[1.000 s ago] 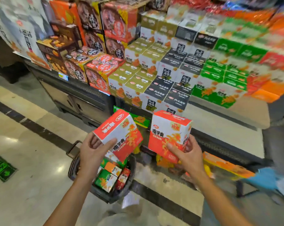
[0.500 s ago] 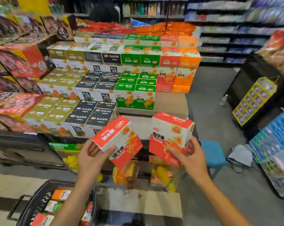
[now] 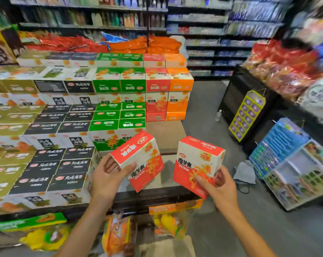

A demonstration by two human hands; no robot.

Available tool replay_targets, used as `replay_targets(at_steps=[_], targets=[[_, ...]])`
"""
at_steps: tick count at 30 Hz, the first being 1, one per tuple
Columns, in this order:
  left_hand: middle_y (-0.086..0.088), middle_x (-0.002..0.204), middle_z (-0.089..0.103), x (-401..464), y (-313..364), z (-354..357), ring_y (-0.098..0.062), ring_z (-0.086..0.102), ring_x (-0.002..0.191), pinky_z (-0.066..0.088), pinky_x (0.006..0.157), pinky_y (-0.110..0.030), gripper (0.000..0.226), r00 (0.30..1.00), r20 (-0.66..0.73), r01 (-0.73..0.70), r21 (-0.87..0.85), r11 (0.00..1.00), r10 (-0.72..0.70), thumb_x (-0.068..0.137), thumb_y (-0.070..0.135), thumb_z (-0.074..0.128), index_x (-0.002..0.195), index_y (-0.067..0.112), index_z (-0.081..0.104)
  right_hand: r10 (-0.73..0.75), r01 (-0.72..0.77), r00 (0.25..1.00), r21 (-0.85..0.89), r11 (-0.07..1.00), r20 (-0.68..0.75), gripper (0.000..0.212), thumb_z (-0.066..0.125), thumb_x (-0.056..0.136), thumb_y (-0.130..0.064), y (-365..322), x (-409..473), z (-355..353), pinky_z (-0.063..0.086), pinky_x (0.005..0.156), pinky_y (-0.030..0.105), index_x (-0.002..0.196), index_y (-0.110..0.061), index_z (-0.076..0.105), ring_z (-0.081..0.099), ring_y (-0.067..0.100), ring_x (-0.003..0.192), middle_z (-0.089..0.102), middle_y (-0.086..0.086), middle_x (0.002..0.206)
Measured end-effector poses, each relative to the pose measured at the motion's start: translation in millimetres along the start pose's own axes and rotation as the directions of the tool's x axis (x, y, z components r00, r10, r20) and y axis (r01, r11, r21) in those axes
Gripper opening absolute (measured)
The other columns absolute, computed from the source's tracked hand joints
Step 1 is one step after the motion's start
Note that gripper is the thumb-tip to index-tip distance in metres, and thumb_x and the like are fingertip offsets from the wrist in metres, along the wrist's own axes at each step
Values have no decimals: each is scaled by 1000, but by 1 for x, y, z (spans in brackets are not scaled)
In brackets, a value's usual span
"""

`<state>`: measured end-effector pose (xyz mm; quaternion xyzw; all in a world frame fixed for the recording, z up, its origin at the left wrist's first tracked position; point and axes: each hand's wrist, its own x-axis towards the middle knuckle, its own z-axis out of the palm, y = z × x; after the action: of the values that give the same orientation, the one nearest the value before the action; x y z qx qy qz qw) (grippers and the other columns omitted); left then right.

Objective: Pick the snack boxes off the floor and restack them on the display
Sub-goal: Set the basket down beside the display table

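Observation:
My left hand (image 3: 108, 176) grips a red and white snack box (image 3: 143, 160), tilted, by its left end. My right hand (image 3: 219, 188) grips a second red and white snack box (image 3: 197, 164) from below, held upright. Both boxes hover above the front edge of the display (image 3: 166, 134), over its bare brown surface. Behind it stand stacked rows of green boxes (image 3: 118, 117), red boxes (image 3: 157, 102) and orange boxes (image 3: 177, 102). Black boxes (image 3: 64, 164) and olive boxes (image 3: 6, 175) fill the left side.
Yellow and orange snack bags (image 3: 171, 219) hang below the display's front edge. A blue rack (image 3: 290, 164) of goods stands on the grey floor at right, beside a dark stand with a yellow card (image 3: 247, 114). A small bottle (image 3: 218, 115) stands on the floor. Shelves line the back wall.
My view has swung up and to the right, from the floor basket to the display's right end. Both hands have carried their boxes along, still held the same way.

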<state>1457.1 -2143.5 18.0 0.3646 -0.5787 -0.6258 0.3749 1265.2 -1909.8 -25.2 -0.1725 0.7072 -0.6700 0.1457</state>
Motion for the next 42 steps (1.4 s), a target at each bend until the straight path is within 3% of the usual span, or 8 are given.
replay_targets(at_steps=[4,9,17,21,31,36,39,42], targets=[[3,103,74,58,10,4,-14,70,103,57,74,-18,47,997,69,23,-60,998,-19,70,0,85,108,18,65,5,-6,998,-12,1000,-69,85,92,46,-63,-10,39,29,59,85,37,116,-25,63,71,15,103,75,-5,111],[5,106,75,117,19,-3,-10,71,99,59,79,-23,54,993,119,39,-95,995,-27,67,1,85,113,19,63,40,-44,995,-46,998,-92,58,92,67,-23,-4,90,74,60,83,41,116,-21,62,72,17,102,75,-3,109],[-2,103,75,163,22,3,-13,72,94,56,76,-20,50,993,117,-29,-64,998,36,64,4,85,110,7,65,95,-95,995,-66,993,-3,60,92,68,-19,23,173,109,60,82,35,120,-20,61,71,15,102,74,-3,111],[-7,102,75,167,20,14,-15,72,92,58,74,-23,47,999,-7,-53,-60,997,53,68,-7,82,111,3,64,105,-104,993,-29,994,45,62,91,68,-13,31,234,124,60,75,26,123,-15,61,70,17,103,73,-1,112],[4,84,74,157,34,49,-1,62,60,46,49,-11,42,972,-227,-76,-74,994,57,70,-11,77,103,11,65,196,-252,900,97,963,389,85,98,56,-20,70,335,164,52,95,58,131,-33,59,64,36,117,69,6,125],[-1,92,75,151,38,59,-5,68,73,53,61,-14,46,961,-257,-102,6,995,100,70,-5,79,112,3,63,185,-293,840,140,946,509,73,86,70,1,75,351,160,57,80,44,132,-27,59,68,30,111,69,11,124],[-9,102,75,147,42,63,-13,70,84,54,64,-18,51,962,-250,-109,26,994,112,65,6,82,114,4,64,168,-212,865,42,976,473,63,82,75,1,73,354,146,58,71,23,128,-23,59,70,8,100,71,-3,116],[-6,104,75,147,46,66,-14,71,87,53,63,-18,52,968,-224,-107,36,994,113,63,9,85,112,10,66,145,-89,861,-136,987,487,67,87,73,-7,79,355,131,53,74,12,130,-20,54,66,8,106,68,-7,118]])
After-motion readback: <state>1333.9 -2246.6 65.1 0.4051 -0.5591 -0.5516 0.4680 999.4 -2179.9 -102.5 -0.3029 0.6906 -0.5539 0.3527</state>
